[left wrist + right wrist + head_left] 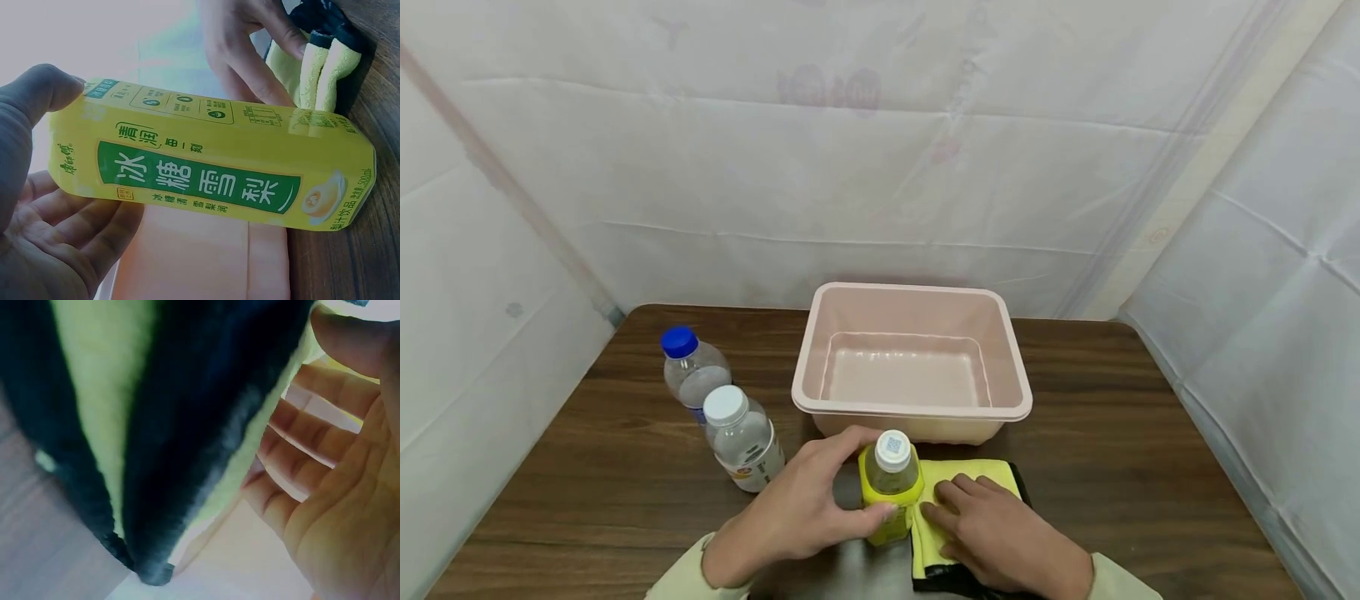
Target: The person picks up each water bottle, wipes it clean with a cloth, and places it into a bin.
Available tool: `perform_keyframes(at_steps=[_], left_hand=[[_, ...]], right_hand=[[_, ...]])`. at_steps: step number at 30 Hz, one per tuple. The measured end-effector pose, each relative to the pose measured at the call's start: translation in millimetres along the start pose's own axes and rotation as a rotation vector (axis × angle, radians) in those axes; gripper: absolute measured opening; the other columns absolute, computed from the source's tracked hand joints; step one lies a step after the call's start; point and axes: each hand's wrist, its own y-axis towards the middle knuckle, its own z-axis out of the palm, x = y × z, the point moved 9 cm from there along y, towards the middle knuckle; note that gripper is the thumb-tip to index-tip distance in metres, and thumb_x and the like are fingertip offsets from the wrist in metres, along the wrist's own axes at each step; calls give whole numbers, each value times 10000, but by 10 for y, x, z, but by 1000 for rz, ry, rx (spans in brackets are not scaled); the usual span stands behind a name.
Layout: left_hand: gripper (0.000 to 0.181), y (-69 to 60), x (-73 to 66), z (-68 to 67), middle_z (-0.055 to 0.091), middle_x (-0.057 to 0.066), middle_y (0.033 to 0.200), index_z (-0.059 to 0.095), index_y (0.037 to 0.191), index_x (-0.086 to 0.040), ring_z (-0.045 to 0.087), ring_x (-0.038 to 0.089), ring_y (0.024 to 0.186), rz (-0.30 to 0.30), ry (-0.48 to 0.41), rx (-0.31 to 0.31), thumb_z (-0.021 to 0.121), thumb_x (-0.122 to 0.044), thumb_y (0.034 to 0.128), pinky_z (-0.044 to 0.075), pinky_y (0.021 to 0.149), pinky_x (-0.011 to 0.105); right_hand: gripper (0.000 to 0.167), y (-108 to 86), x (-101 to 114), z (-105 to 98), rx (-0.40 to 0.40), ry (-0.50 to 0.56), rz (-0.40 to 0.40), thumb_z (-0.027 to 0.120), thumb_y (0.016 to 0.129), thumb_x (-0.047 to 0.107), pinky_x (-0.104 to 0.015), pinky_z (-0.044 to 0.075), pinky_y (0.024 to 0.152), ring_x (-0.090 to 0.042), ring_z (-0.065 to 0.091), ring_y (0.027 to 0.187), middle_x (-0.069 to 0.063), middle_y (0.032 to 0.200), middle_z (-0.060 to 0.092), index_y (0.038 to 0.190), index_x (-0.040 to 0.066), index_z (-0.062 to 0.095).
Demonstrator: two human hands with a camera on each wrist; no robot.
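My left hand (801,504) grips a bottled drink with a white cap and a yellow label (892,492), its thumb on the near side and fingers round the far side. In the left wrist view the bottle (200,169) shows a green panel with white characters. The bottle's base appears to be on the table, beside a folded yellow towel with black edging (977,472). My right hand (1000,533) rests on this towel, fingers spread over its top. Close up in the right wrist view, the towel's dark border (187,425) stands before the extended fingers.
A pink plastic basin (917,412) stands behind the bottle and towel. To the left are a clear bottle with a white cap (745,437) and one with a blue cap (696,367). The brown wooden table (1120,467) has white sheeting (880,183) around it.
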Motion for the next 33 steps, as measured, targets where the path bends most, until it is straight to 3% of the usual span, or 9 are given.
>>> perform_keyframes(at_steps=[3, 6, 11, 20, 27, 33], left_hand=[[525, 16, -4, -4, 721, -101, 1222, 587, 1349, -215, 675, 28, 1069, 2, -2, 3, 827, -309, 892, 600, 959, 354], [523, 17, -4, -6, 721, -98, 1223, 589, 1346, -212, 674, 28, 1069, 4, -2, 3, 828, -304, 890, 595, 962, 335], [519, 11, -4, -6, 719, -90, 1231, 590, 1342, -205, 673, 32, 1079, 12, -6, 3, 827, -303, 892, 590, 967, 321], [518, 15, -14, 0, 722, -75, 1236, 584, 1344, -193, 675, 35, 1082, 28, -12, 5, 823, -296, 896, 589, 967, 312], [516, 16, -11, 1, 722, -70, 1239, 585, 1347, -189, 680, 43, 1084, 27, -10, 8, 818, -303, 902, 593, 962, 313], [515, 20, -12, 0, 718, -81, 1234, 585, 1346, -199, 674, 33, 1081, 29, -3, 5, 818, -313, 902, 591, 961, 309]], right_hand=[[396, -24, 1, -3, -15, 0, 15, 751, 948, 402, -308, 548, 851, -123, 583, 1006, 65, 1160, 632, 1290, 250, 623], [443, -54, -9, -8, -23, 2, 36, 699, 985, 442, -362, 554, 950, -161, 602, 1195, 41, 1329, 644, 1370, 250, 597], [563, -109, -36, -83, -58, -13, 80, 579, 1036, 528, -449, 507, 1105, -247, 485, 1465, 7, 1575, 519, 1514, 236, 522], [648, -176, -92, -385, -169, -85, 131, 556, 1037, 562, -437, 462, 1156, -248, 423, 1518, -6, 1649, 437, 1590, 246, 434], [634, -207, -153, -598, -169, -108, 160, 526, 1046, 578, -431, 457, 1158, -225, 416, 1519, 1, 1663, 413, 1572, 234, 449], [619, -244, -181, -767, -225, -160, 147, 462, 1065, 591, -344, 180, 1271, -252, 433, 1514, -34, 1643, 445, 1549, 206, 498]])
